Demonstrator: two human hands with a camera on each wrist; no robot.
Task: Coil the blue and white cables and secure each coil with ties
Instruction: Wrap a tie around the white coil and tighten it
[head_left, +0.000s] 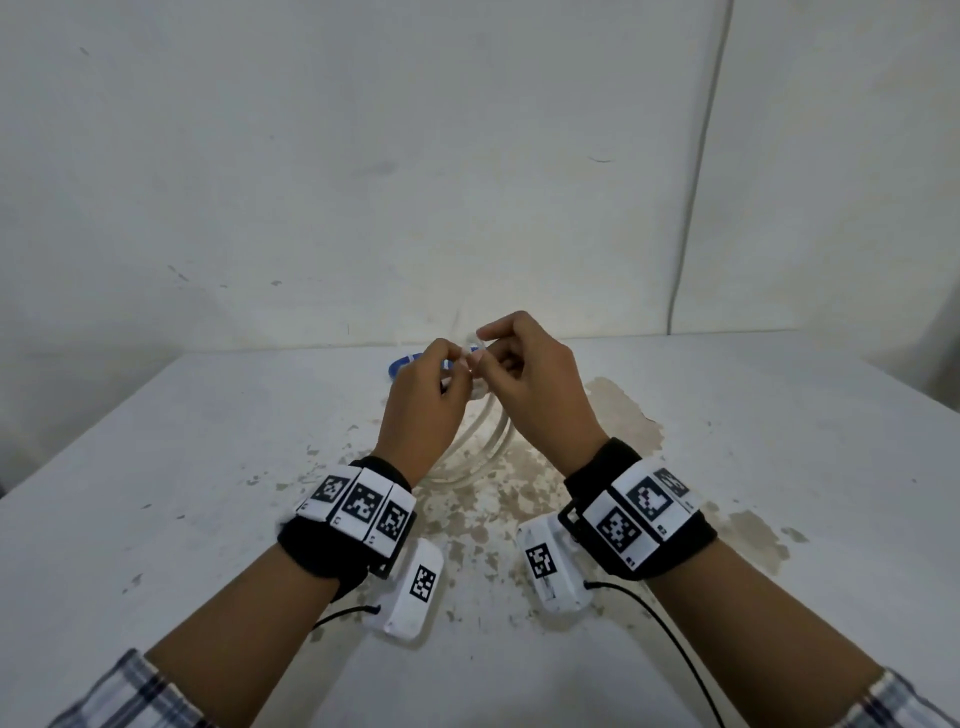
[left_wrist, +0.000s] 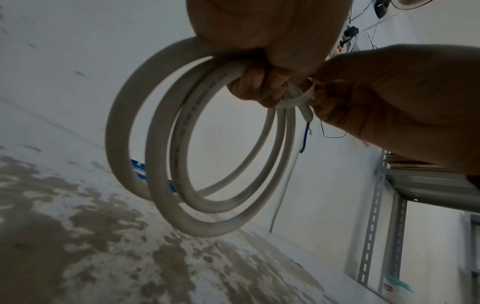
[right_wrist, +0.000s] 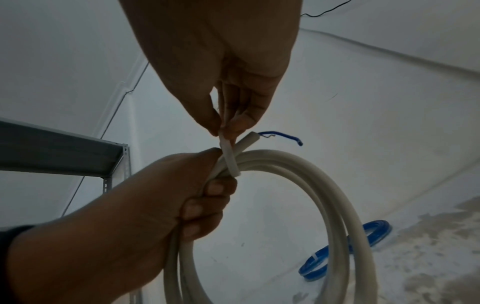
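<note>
The white cable coil (head_left: 480, 439) hangs upright above the table, several loops thick (left_wrist: 161, 144) (right_wrist: 337, 195). My left hand (head_left: 452, 374) grips the top of the bundle with curled fingers (left_wrist: 259, 86). A white tie (right_wrist: 230, 158) is wrapped round the bundle right beside those fingers (left_wrist: 293, 100). My right hand (head_left: 485, 345) pinches the tie's upper end between thumb and fingers (right_wrist: 226, 125). A bare blue wire end (right_wrist: 283, 135) sticks out of the white cable. The blue cable coil (right_wrist: 363, 242) lies flat on the table behind, with a white tie (right_wrist: 315, 257) on it.
The white table (head_left: 208, 467) has brown worn patches (head_left: 519, 493) under my hands. A plain wall stands close behind it. A grey metal shelf rack (left_wrist: 376, 205) (right_wrist: 64, 152) stands off to one side. Thin black leads (head_left: 670, 639) trail from my wrist units.
</note>
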